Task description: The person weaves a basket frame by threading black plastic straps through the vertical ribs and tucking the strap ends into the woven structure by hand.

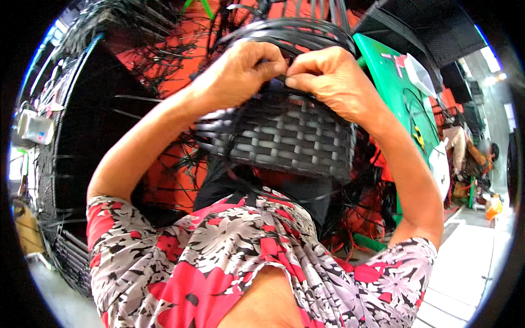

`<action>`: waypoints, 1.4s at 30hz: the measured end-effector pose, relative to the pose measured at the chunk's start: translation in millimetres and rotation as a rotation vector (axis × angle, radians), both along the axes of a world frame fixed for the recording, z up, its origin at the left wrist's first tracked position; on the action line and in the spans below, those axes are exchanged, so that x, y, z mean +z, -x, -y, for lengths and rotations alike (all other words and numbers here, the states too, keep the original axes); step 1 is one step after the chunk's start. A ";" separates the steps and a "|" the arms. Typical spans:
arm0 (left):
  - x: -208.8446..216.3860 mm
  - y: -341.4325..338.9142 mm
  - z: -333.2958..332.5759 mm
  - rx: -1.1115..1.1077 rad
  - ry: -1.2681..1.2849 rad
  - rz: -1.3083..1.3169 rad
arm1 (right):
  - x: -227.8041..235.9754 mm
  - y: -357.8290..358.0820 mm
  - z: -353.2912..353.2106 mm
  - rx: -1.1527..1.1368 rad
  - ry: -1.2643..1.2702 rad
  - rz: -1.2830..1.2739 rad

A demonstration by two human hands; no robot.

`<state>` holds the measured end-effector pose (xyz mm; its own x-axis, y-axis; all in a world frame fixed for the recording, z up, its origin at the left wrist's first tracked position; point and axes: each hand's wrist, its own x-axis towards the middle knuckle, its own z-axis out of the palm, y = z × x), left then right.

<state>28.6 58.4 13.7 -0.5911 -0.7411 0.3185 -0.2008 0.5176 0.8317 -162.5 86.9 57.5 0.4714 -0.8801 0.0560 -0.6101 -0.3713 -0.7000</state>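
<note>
A basket-like piece woven from flat, glossy black strips [295,136] sits in front of me, its checkered side facing me. Over its far edge my left hand [246,71] and my right hand [331,79] meet, fingertips almost touching. Both are closed in a pinch, and a short dark piece of black strip shows between them; the fingers hide most of it. Just beyond my hands, a bundle of long loose black strips [295,27] curves across the work.
A green table [391,82] at the right bears a white container [420,76] and a dark cord. Tangled black strips [164,60] lie over a red surface at left. Large dark woven pieces [93,109] stand on the left. Another person [470,150] sits at far right.
</note>
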 end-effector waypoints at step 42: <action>-38.7 -46.8 -14.0 0.205 -0.033 -0.205 | 8.2 -14.7 -0.9 -0.037 -0.345 0.268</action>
<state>75.4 72.4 -25.0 -0.3535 -0.8503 0.3899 -0.1243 0.4558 0.8814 -147.8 87.8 65.7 0.4478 -0.8849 -0.1278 -0.3984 -0.0694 -0.9146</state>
